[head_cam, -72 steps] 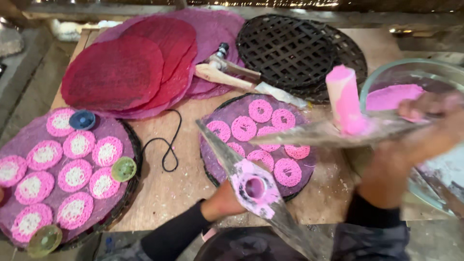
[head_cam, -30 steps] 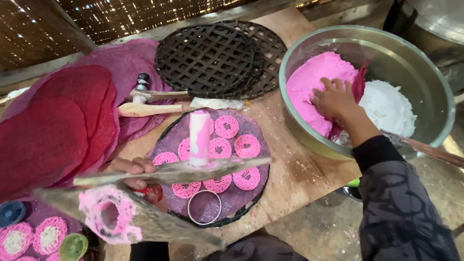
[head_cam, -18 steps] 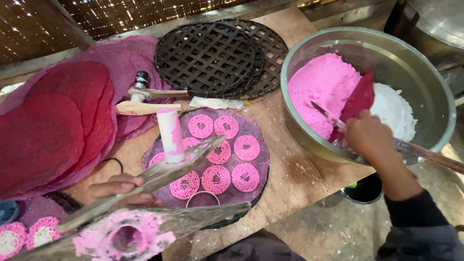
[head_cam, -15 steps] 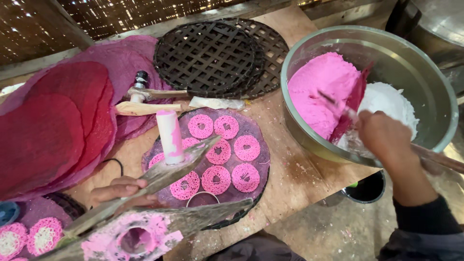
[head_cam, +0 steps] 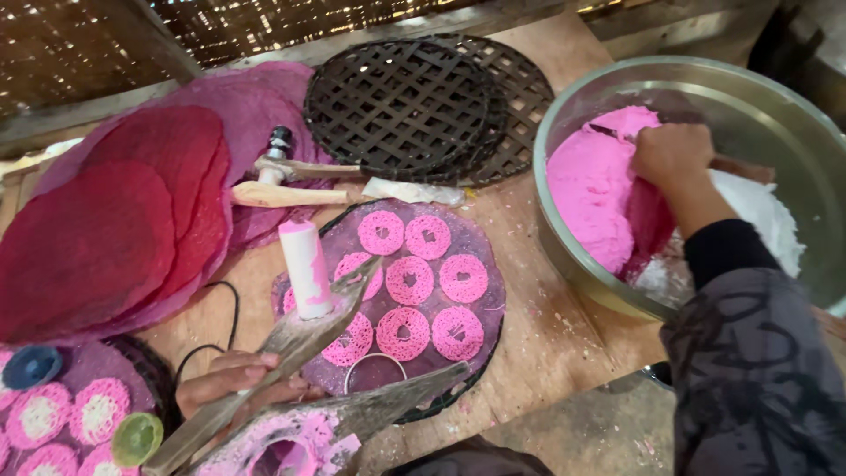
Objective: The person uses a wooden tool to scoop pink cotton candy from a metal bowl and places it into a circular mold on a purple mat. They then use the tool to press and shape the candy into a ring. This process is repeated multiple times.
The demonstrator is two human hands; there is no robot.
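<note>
My left hand grips the handles of a wooden press smeared with pink dough, low at the left. Its white-and-pink plunger stands upright. My right hand reaches into a large metal bowl and is shut on a dark red scraper, which is pushed into the pink dough. White dough lies beside it in the bowl. Between my hands sits a round purple mat bearing several pink dough rings and a bare metal ring.
Black woven trays lie at the back. Red and purple round mats are stacked at the left. A second wooden tool lies across them. At the lower left is another tray of rings with a blue cap and a green cap.
My right hand has pushed down into the pink dough with the red scraper. The press in my left hand has tilted and shifted slightly right.
</note>
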